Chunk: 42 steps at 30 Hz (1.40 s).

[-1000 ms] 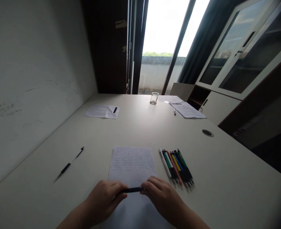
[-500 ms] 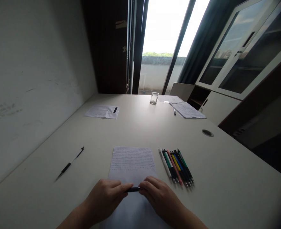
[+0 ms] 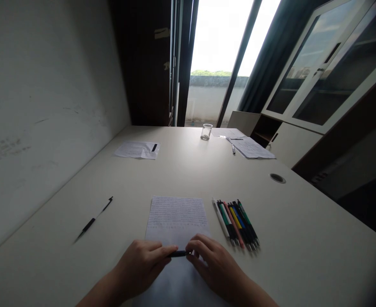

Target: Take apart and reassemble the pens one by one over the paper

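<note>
Between my two hands a dark pen point(image 3: 178, 253) lies level above a handwritten sheet of paper point(image 3: 178, 213). My left hand point(image 3: 145, 262) pinches its left part between thumb and fingers, hiding that end. At the other end, the thumb and curled fingers of my right hand point(image 3: 212, 260) close round the shiny tip. Which part they grip is too small to make out. Just right of the sheet lies a row of several pens point(image 3: 235, 224), white, green, red, yellow, blue and black. One more pen, clear and black point(image 3: 94, 219), rests by itself on the left.
The white table point(image 3: 188, 175) meets a wall point(image 3: 47, 106) on the left. Farther back are a printed paper point(image 3: 135, 149), a glass cup point(image 3: 206, 132), a stack of papers point(image 3: 253, 148) and a silver pen point(image 3: 233, 149). A round cable hole point(image 3: 277, 178) is at the right.
My right hand's fingers have lifted and curled slightly at the pen's tip, with a gap now showing between them. The left hand and the pen stay in nearly the same place.
</note>
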Each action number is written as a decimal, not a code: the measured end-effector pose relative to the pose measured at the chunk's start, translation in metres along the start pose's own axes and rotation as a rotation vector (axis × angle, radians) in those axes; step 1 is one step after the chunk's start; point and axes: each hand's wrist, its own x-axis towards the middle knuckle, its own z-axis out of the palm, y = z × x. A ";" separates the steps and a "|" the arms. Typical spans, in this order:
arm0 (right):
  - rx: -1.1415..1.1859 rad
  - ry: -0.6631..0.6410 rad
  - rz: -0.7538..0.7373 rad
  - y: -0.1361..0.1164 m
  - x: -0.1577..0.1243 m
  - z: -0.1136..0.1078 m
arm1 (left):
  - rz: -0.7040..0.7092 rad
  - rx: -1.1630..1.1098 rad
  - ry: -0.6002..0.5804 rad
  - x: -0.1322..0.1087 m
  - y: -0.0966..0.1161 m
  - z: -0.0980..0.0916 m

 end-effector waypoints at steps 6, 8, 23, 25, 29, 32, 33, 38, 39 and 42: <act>0.024 -0.037 0.027 0.000 0.003 -0.003 | 0.027 0.008 0.025 0.002 0.001 0.000; 0.003 -0.035 -0.008 0.002 0.002 -0.001 | 0.039 0.017 0.043 0.002 0.000 0.001; -0.030 -0.018 0.038 0.004 0.000 0.003 | 0.012 0.044 0.020 -0.002 -0.004 0.005; -0.016 -0.012 0.071 0.003 -0.001 0.003 | 0.015 0.040 0.023 -0.001 -0.003 0.004; -0.021 -0.001 0.008 0.002 0.001 0.001 | 0.021 0.042 0.028 -0.002 -0.002 0.003; -0.025 0.032 -0.038 0.003 0.001 0.002 | 0.021 0.043 0.029 -0.002 -0.002 0.002; -0.021 0.041 -0.026 0.003 0.000 0.002 | 0.022 0.042 0.026 -0.002 -0.002 0.002; 0.000 0.000 0.052 0.003 0.000 0.001 | 0.022 0.022 0.019 -0.001 -0.001 0.002; -0.009 -0.010 0.036 0.003 0.000 0.000 | 0.018 0.022 0.019 -0.001 -0.002 0.003; -0.046 -0.001 -0.020 0.004 0.002 0.000 | 0.011 0.037 0.015 -0.002 -0.003 0.005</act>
